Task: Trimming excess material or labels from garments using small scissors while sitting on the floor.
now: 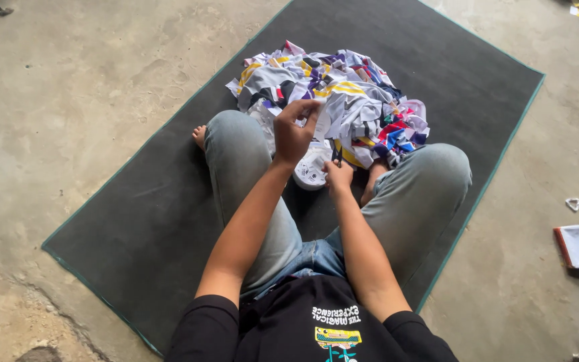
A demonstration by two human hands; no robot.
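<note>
On dark mat (135, 221), left hand (294, 134) pinching white cloth (322, 127), right hand (338, 175) gripping scissors (338, 155), scrap heap (356, 100) beyond

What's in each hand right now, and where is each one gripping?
Left hand pinches the top edge of a white fabric piece. Right hand grips small dark scissors by the handles, blades up at the fabric.

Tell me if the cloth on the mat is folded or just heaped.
Heaped. The cloth pieces lie crumpled and overlapping in a loose pile on the mat, none stacked flat.
</note>
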